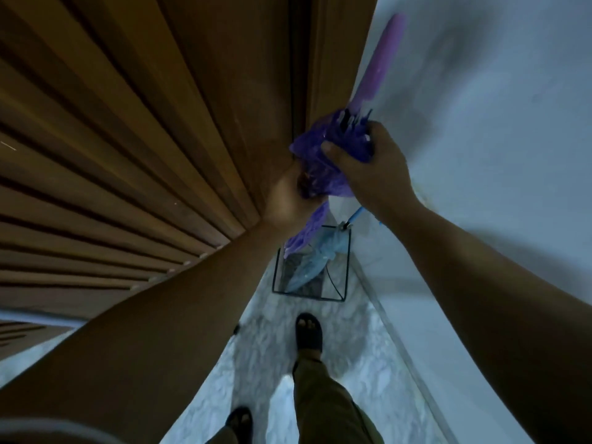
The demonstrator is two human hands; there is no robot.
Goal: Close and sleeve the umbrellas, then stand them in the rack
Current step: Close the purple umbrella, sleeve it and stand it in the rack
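My right hand [368,165] and left hand [288,197]: fingers gripping purple umbrella [333,149] folds above rack [312,296] on floor by wall. Fabric soft, likely slippery; grip ribs, not cloth.

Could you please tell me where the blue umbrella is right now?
In the head view, the blue umbrella stands in the black wire rack on the floor, just below both hands and ahead of the person's feet, by the white wall.

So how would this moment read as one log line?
step: closing purple umbrella | left hand: grips canopy | right hand: grips ribs | rack: holds blue umbrella
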